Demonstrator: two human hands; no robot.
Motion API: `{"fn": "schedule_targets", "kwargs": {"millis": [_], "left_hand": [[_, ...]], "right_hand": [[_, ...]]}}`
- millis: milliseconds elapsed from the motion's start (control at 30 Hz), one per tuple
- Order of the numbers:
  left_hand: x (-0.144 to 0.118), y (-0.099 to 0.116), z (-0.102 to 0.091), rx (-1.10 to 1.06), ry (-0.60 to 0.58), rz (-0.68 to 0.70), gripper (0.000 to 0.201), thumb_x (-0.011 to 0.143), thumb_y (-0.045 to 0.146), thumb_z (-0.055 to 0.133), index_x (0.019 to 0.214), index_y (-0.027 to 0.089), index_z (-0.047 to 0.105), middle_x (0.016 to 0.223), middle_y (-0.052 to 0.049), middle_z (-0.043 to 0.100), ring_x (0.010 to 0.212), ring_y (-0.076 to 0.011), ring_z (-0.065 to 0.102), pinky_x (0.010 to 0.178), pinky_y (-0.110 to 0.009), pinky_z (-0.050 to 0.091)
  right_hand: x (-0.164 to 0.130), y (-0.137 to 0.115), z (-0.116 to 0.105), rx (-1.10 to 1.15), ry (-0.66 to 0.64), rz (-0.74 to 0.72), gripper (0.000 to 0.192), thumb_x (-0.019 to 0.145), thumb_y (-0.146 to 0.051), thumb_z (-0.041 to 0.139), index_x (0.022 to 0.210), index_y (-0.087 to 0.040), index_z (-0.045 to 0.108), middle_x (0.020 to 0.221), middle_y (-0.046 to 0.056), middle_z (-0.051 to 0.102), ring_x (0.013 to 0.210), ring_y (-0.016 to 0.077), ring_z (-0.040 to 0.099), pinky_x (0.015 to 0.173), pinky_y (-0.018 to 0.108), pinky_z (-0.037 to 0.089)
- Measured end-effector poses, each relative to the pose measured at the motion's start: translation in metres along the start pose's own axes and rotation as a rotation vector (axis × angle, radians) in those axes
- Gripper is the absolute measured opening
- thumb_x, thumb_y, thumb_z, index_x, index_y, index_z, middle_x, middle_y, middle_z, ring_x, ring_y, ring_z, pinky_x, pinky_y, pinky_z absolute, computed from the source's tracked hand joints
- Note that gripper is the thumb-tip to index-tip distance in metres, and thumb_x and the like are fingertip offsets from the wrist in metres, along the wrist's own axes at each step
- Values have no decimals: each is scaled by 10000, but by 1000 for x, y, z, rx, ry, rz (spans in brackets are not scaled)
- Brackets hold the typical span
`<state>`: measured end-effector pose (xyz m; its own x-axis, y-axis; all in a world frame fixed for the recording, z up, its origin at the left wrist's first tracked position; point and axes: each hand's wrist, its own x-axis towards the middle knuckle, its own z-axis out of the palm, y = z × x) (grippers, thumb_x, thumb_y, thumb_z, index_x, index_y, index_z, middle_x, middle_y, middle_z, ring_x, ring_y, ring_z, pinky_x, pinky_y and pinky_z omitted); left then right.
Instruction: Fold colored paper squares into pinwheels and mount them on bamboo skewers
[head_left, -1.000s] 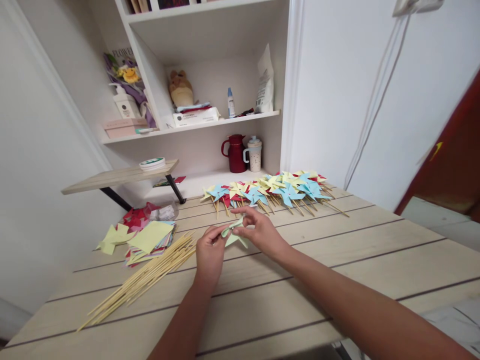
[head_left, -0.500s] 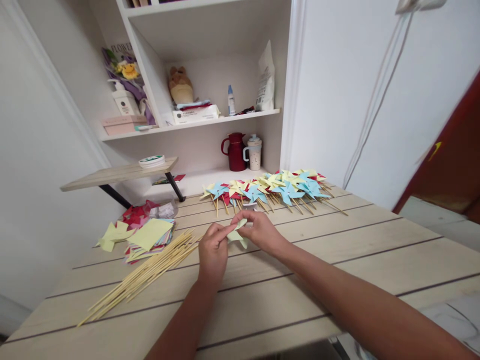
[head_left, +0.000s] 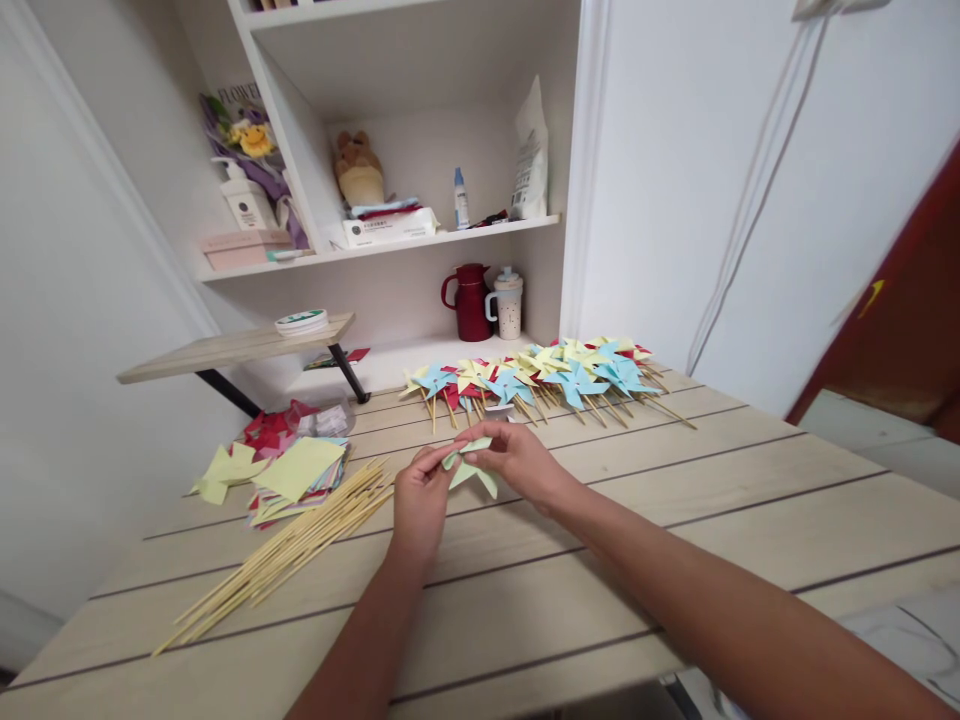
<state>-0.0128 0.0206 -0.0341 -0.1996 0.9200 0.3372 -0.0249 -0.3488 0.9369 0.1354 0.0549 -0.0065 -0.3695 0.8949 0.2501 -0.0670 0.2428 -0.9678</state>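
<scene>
I have my left hand (head_left: 418, 500) and my right hand (head_left: 517, 458) close together over the middle of the bench (head_left: 675, 520), both pinched on one pale green paper pinwheel (head_left: 468, 464). The left fingers grip its near-left edge and the right fingers close on its top from the other side, so the folded paper hangs between the two hands just above the wood; I cannot tell whether it touches the surface. Just left of my left hand lies a long bundle of bamboo sticks (head_left: 285, 552), fanned out diagonally toward the near-left corner. Beyond the sticks sits a loose stack of paper squares (head_left: 300, 470), yellow-green on top, with red paper scraps (head_left: 271, 428) behind it. Past my right hand, along the far edge of the bench, a row of finished pinwheels (head_left: 540, 380) in blue, yellow and red lies with the sticks pointing toward me. Behind them, on the lower shelf, a dark red jug (head_left: 470, 303) stands just beside a speckled cup (head_left: 508, 305). A small side table (head_left: 225, 352) with a roll of tape (head_left: 301, 322) on it stands off to the left.
</scene>
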Motion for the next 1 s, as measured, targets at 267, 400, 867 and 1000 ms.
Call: {"fn": "schedule_targets", "kwargs": {"millis": [267,400,867,1000], "left_hand": [[0,-4,1,-21,50,-33,239,719,291,761,936,198,794,906,-55,710,888,-185,640,839,-308,491],[0,-7,0,31,45,-5,232,751,278,729,964,211,792,907,-49,697,898,-183,636,851,-313,484],[-10,2,3,267,117,221,399,738,68,512,946,257,795,820,-17,678,793,-154,614,723,-253,470],[-9,3,3,275,120,238,385,743,78,508,918,259,800,793,-17,673,787,-158,617,731,-258,477]], "right_hand": [[1,6,0,13,-12,2,235,728,-242,686,953,-190,727,900,37,740,803,175,643,751,306,482],[2,8,1,0,12,8,246,707,-257,704,940,-179,723,883,40,729,749,166,619,710,296,467],[-5,7,11,-337,186,-203,187,721,-154,551,836,-201,691,814,16,715,738,184,598,722,292,441],[-3,11,14,-397,191,-207,215,667,-98,545,811,-201,666,732,-7,672,658,163,546,662,274,412]]}}
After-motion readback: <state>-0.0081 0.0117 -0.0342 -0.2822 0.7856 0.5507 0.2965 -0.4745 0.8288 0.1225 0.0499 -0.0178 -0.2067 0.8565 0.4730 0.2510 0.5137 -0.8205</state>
